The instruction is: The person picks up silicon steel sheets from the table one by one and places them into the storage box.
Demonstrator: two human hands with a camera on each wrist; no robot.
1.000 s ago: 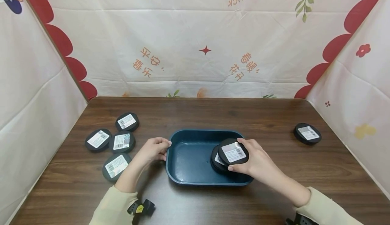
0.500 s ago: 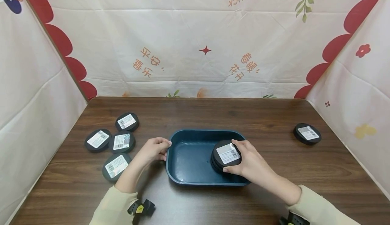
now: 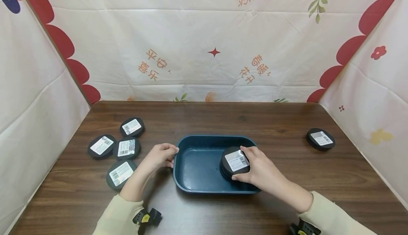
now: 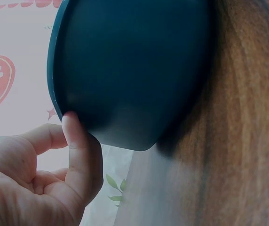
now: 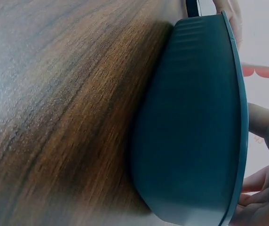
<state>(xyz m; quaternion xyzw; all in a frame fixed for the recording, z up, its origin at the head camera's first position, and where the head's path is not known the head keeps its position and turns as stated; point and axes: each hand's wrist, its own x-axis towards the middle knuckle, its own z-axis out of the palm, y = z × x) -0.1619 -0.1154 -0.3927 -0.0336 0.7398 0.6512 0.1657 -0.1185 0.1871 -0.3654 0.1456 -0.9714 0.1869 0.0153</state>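
Observation:
A dark blue rectangular tray [image 3: 197, 167] stands on the table, its left rim pinched between the thumb and fingers of my left hand [image 3: 160, 157]. The left wrist view shows the thumb at the tray wall [image 4: 134, 70]. Inside the tray, toward its right side, my right hand [image 3: 262, 167] grips a flat round black disc [image 3: 236, 161] with a white barcode label. That disc sits over another black disc [image 3: 224, 173], mostly covered by it. In the right wrist view the tray side [image 5: 191, 117] hides the discs, and my right fingers reach over the rim.
Several similar labelled discs lie at the left: one at the back [image 3: 132, 127], others beside my left forearm, the nearest [image 3: 121, 174] partly behind it. A single disc [image 3: 320, 139] lies far right on the brown wooden table [image 3: 210, 213]. Printed white cloth [image 3: 191, 29] surrounds the table.
My right hand has moved left and slightly down with the disc, bringing it from an offset position to nearly over the lower disc. The left hand keeps its hold on the rim.

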